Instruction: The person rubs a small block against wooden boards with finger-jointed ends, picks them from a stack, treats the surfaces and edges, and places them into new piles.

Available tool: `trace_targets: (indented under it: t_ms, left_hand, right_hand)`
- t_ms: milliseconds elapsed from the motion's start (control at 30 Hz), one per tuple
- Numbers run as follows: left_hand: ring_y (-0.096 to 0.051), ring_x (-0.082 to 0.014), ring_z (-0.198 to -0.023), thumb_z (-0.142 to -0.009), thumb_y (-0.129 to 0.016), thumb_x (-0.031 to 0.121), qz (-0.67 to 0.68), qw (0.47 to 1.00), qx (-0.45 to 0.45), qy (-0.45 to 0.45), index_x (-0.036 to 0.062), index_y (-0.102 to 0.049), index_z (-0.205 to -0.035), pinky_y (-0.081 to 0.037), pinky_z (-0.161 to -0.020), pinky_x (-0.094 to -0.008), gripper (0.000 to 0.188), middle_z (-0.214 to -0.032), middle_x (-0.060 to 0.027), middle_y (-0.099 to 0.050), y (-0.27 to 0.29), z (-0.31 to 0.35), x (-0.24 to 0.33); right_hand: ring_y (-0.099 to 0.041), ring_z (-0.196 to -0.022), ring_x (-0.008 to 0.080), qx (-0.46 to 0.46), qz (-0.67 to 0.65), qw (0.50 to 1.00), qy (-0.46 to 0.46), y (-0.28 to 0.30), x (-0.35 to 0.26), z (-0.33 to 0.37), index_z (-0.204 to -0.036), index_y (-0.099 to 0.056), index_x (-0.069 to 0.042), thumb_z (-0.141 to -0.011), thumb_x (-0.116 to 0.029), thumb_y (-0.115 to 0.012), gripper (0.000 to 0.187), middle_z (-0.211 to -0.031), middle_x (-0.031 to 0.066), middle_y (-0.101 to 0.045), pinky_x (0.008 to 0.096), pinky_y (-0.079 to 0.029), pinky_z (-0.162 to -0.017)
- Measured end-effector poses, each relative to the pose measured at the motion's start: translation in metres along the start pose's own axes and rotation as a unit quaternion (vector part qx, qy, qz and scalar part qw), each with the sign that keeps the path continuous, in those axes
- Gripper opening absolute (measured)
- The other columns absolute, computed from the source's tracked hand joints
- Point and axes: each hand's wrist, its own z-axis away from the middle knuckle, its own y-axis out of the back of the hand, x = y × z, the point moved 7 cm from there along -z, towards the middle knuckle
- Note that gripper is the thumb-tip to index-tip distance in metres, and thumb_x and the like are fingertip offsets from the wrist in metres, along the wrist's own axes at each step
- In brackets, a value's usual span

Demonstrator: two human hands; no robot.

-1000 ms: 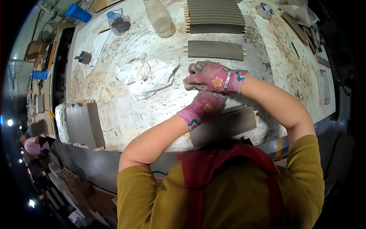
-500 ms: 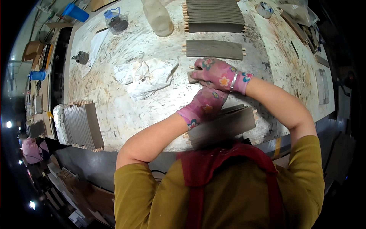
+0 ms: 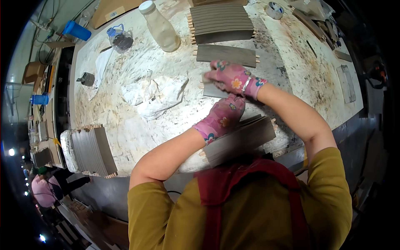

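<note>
Both of my hands wear pink flowered gloves. My right hand [image 3: 229,78] is over a grey wooden slat [image 3: 213,91] with short pegs at its end. Its fingers are bent together, their tips smeared by motion; what they hold cannot be made out. Just nearer, my left hand [image 3: 227,111] looks closed by the slat's near edge, close to my right wrist, its fingertips hidden. A thicker grey board [image 3: 241,142], also pegged, lies tilted at the table's front edge below my left hand. Beyond my right hand lies another pegged slat [image 3: 226,55].
A stack of pegged slats [image 3: 223,25] stands at the back; another stack [image 3: 95,151] is at the front left. A crumpled white cloth [image 3: 156,96], a cloudy bottle [image 3: 161,31], a blue-lidded jug [image 3: 120,40] and a tape roll [image 3: 274,10] lie around. A person [image 3: 46,189] is far left.
The view has shifted slightly, with the table things lower and to the left. My right hand has shifted over the slat, baring more of its surface. My left hand stays close to it.
</note>
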Motion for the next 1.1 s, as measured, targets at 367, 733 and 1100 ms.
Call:
trace_targets:
  t_ms: [367,733,1100]
  left_hand:
    - [-0.041,-0.0361,-0.13,-0.07,-0.08,0.033,-0.087,0.972,0.218,0.029,0.0129,-0.051,-0.134,-0.033,-0.107,-0.0491,0.073,-0.135,-0.0138,-0.049,0.053,-0.004,-0.04]
    - [-0.066,-0.0359,-0.094,-0.087,-0.065,0.024,0.081,0.985,-0.011,0.149,0.0122,-0.062,-0.124,-0.051,-0.087,-0.0411,0.039,-0.106,-0.0171,-0.069,0.087,-0.022,-0.087]
    - [-0.047,-0.0379,-0.12,-0.078,-0.072,0.028,-0.132,0.961,0.239,0.051,0.0185,-0.047,-0.142,-0.038,-0.101,-0.0493,0.069,-0.139,-0.0185,-0.046,0.046,-0.028,-0.045]
  right_hand:
    - [-0.059,-0.109,0.0221,0.214,-0.23,0.93,-0.19,0.06,0.088,0.117,-0.121,-0.062,-0.002,-0.089,-0.021,-0.069,0.039,-0.118,0.01,-0.064,0.0333,-0.041,-0.102]
    - [-0.059,-0.105,0.015,0.32,-0.445,0.769,-0.33,0.023,0.127,0.225,-0.123,-0.062,0.001,-0.09,-0.021,-0.067,0.04,-0.116,0.0098,-0.065,0.0284,-0.044,-0.095]
    - [-0.06,-0.108,0.0375,0.295,-0.176,0.871,-0.352,0.024,0.121,0.148,-0.122,-0.062,-0.013,-0.087,-0.03,-0.068,0.039,-0.119,0.0199,-0.06,0.041,-0.049,-0.093]
